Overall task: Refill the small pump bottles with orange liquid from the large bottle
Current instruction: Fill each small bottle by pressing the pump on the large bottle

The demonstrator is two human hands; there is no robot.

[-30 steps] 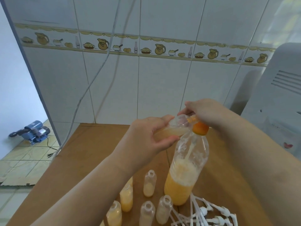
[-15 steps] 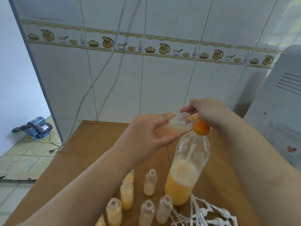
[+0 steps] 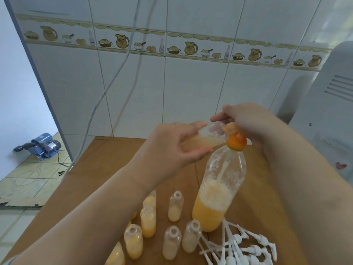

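Note:
The large clear bottle (image 3: pixel 219 190) stands on the wooden table (image 3: pixel 107 169), about a third full of orange liquid under foam. An orange funnel-like top (image 3: pixel 236 142) sits on its mouth. My left hand (image 3: pixel 172 148) grips a small bottle (image 3: pixel 205 139) lying on its side, mouth against that orange top. A thin stream runs down inside the large bottle. My right hand (image 3: pixel 248 119) curls round the large bottle's neck behind the orange top. Several open small bottles (image 3: pixel 175 206) stand in front, some partly filled.
A heap of white pump heads (image 3: pixel 246 247) lies at the front right of the table. A white appliance (image 3: pixel 336 111) stands to the right. The tiled wall is close behind, with a cable (image 3: pixel 107 88) hanging down it. A blue pump (image 3: pixel 41 146) sits on the floor at left.
Both hands keep the same hold and the small bottle stays tipped at the large bottle's mouth. Only the view has shifted slightly.

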